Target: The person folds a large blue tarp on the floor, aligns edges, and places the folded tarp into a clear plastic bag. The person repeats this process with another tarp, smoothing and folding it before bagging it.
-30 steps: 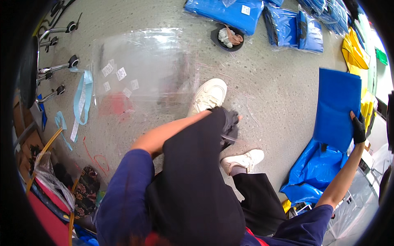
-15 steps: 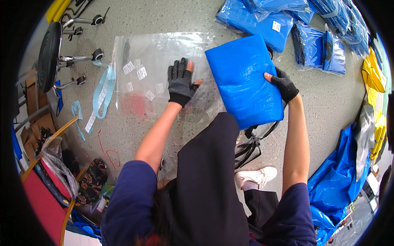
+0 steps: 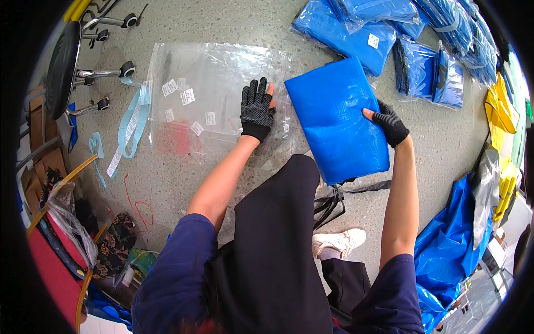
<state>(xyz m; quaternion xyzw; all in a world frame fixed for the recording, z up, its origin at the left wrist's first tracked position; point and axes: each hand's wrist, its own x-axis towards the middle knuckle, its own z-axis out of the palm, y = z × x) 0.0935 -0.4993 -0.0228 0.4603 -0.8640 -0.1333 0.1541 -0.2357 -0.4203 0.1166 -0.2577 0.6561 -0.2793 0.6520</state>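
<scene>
My right hand [image 3: 389, 122], in a black fingerless-tipped glove, grips the right edge of a folded blue plastic tarp [image 3: 339, 122], thumb on top and the other fingers hidden beneath it. To the left, my gloved left hand [image 3: 257, 111] lies flat on clear plastic bags [image 3: 222, 72] spread over the floor, fingers stretched out. Several small white labels [image 3: 188, 96] show on the bags. Black straps [image 3: 332, 205] lie on the floor below the tarp, close to my white shoe [image 3: 339, 242].
Blue packets in clear wrap [image 3: 347, 36] are piled at the far right. A wheeled chair [image 3: 62, 69] and a light blue ribbon loop [image 3: 132, 125] are on the left. A loose blue sheet [image 3: 445, 245] and yellow items [image 3: 502, 106] line the right side.
My left hand has slid right across the bags, its fingers now closer together. The tarp in my right hand has shifted slightly right and toward me.
</scene>
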